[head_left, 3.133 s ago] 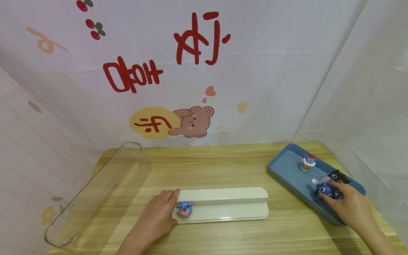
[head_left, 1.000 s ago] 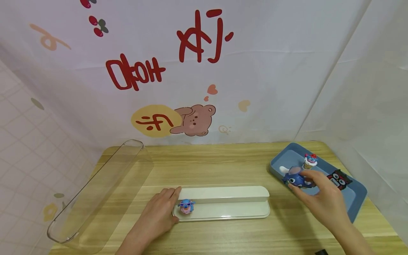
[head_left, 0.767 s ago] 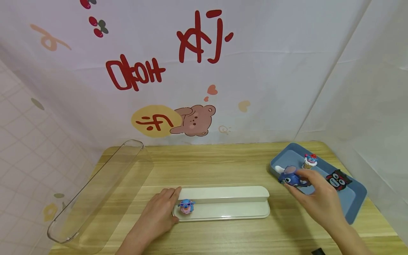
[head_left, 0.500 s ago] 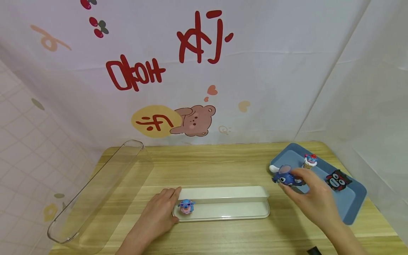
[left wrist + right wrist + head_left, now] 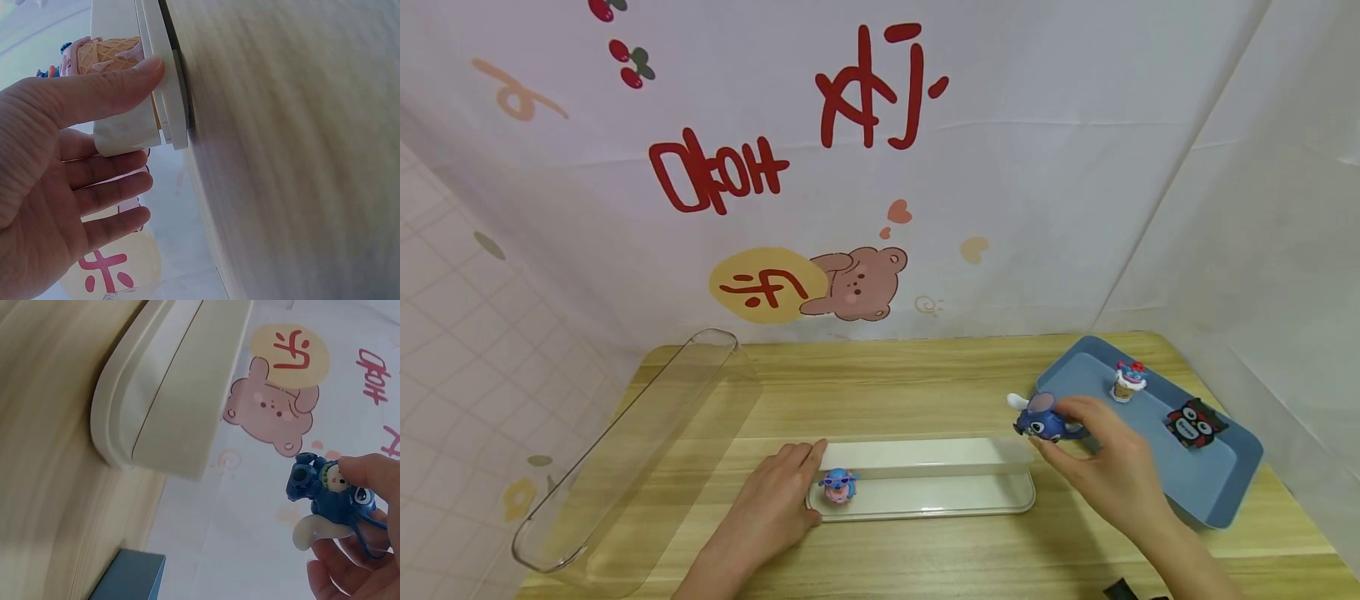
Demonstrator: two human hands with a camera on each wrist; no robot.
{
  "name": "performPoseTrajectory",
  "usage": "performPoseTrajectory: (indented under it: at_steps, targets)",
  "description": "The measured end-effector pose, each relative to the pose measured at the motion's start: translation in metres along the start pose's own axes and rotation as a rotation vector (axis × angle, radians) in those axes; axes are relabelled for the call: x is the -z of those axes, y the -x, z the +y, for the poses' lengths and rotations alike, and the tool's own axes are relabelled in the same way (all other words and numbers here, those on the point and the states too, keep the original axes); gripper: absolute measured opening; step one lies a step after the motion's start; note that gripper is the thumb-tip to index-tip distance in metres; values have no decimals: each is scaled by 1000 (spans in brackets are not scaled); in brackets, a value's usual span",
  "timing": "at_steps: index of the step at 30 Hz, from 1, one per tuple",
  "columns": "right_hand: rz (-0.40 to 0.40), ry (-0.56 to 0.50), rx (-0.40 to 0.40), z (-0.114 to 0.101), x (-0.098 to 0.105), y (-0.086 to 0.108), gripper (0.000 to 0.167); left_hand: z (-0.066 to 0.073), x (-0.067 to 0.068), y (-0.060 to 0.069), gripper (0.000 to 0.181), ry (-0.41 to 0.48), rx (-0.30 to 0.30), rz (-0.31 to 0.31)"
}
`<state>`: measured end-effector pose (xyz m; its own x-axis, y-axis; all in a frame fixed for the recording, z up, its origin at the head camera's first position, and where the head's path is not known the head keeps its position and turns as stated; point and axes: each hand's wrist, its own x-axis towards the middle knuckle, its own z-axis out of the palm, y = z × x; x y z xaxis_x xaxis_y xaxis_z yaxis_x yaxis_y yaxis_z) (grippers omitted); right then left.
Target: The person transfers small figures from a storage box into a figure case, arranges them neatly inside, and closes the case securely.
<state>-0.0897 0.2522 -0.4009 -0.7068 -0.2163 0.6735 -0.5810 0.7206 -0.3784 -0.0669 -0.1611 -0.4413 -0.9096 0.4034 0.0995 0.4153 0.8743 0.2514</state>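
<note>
A cream two-level stand [image 5: 925, 497] lies on the wooden table, with a small blue-and-pink figure in sunglasses [image 5: 838, 486] at its left end. My left hand [image 5: 771, 500] grips the stand's left end; in the left wrist view the thumb of that hand [image 5: 75, 125] presses the base edge beside the figure's waffle cone [image 5: 109, 55]. Above the table, near the stand's right end [image 5: 181, 394], my right hand [image 5: 1108, 458] pinches a dark blue figure [image 5: 1043, 421] with a white part. The right wrist view shows this blue figure [image 5: 334, 500] between the thumb and fingers of that hand [image 5: 369, 544].
At the right, a blue-grey tray [image 5: 1213, 492] holds an ice-cream-cone figure [image 5: 1128, 382] and a black-and-red owl piece [image 5: 1197, 423]. A long transparent cover [image 5: 647, 467] stands at the left. Behind the table hangs a printed white cloth [image 5: 1037, 183]. Something black [image 5: 1122, 590] shows at the bottom edge.
My right hand has lifted the dark blue figure from the tray and carried it left, out past the tray's rim. My left hand keeps its hold on the stand.
</note>
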Motion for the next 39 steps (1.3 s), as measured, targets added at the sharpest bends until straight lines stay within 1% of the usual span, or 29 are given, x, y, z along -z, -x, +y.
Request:
performPoseTrajectory:
  at_steps: [12,18,22,26,29,32,39]
  targets:
    - [-5,-62,83,-16,-18,-5,63,0,0,0,93,3,-5,7]
    - [-23,-104,98,-24,-27,-7,67,0,0,1,93,6,-9,15]
    - [-44,-146,109,-28,-33,-8,64,0,0,1,94,4,-7,16]
    - [-105,-204,77,-33,-38,-9,54,0,0,1,94,8,-2,13]
    - [-144,-224,57,-38,-40,-10,48,0,0,1,94,11,-3,15]
    - [-142,-214,80,-41,-45,-10,48,0,0,1,94,7,-7,20]
    - [-109,-198,146,-53,-56,-12,56,0,0,1,94,-6,-14,22]
